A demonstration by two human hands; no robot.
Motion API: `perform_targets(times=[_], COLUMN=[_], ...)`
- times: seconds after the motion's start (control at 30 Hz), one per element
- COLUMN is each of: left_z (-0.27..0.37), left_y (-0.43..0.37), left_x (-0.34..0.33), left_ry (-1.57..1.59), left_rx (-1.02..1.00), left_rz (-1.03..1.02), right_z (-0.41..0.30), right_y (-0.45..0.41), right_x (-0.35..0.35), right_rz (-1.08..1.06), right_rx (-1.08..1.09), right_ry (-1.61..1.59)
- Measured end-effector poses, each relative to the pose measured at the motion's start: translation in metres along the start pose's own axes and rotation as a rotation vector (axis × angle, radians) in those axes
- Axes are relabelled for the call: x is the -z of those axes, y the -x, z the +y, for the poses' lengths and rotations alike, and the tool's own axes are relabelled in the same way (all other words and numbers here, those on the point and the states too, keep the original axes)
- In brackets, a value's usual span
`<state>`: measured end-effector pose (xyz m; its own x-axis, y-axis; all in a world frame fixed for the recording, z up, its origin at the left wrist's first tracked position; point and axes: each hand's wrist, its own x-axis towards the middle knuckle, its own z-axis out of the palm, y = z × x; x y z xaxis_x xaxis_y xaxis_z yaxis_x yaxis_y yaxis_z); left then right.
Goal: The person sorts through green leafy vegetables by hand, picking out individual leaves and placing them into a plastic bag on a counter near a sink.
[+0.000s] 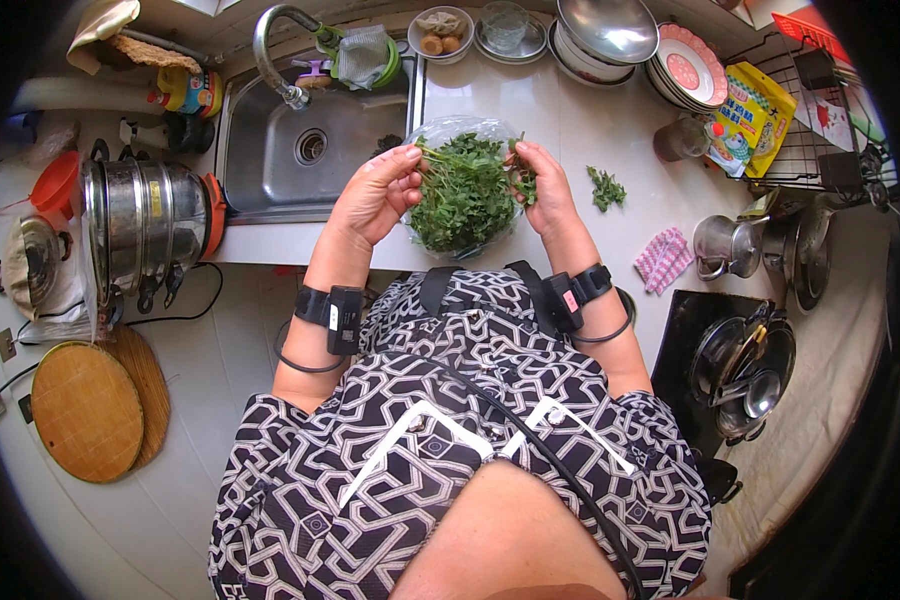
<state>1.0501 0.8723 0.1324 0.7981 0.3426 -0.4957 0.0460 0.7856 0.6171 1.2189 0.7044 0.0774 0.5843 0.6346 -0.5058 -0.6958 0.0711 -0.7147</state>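
Observation:
A heap of leafy green herbs (465,199) lies in a clear plastic bag (461,127) at the counter's front edge, right of the sink. My left hand (385,191) is at the heap's left side and pinches a green herb stem (439,156) between thumb and forefinger. At the right side, my right hand (546,180) holds a small leafy sprig (523,187) in its fingers. Farther right, a small pile of picked leaves (606,189) rests on the white counter.
A steel sink (262,165) with a curved faucet (294,94) is on the left, beside a stacked steel pot (150,225). Bowls (607,30) and plates (686,67) line the back. To the right are a pink-striped cloth (664,259), a metal jug (726,247) and a stove (679,345).

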Motion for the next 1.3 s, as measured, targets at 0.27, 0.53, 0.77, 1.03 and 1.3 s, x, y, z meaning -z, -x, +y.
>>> perform_targets(times=[0.27, 0.53, 0.77, 1.03, 1.3], left_z=[-0.003, -0.004, -0.014, -0.008, -0.003], left_y=[-0.004, -0.005, -0.015, -0.009, -0.005], left_x=[-0.001, 0.001, -0.005, -0.011, -0.014], left_ry=[-0.002, 0.019, 0.003, -0.032, 0.014], left_rx=[0.031, 0.041, 0.066, 0.065, -0.003], left_rz=[-0.013, 0.054, 0.008, -0.003, -0.126], right_z=[0.003, -0.012, -0.006, -0.003, 0.007], right_y=[-0.006, 0.008, 0.017, 0.014, 0.008], right_x=[0.003, 0.001, -0.019, -0.012, -0.003], right_rz=[-0.144, -0.171, -0.338, -0.276, -0.363], right_rx=[-0.007, -0.109, -0.093, -0.041, -0.167], right_ry=[-0.104, -0.133, 0.072, 0.207, 0.083])
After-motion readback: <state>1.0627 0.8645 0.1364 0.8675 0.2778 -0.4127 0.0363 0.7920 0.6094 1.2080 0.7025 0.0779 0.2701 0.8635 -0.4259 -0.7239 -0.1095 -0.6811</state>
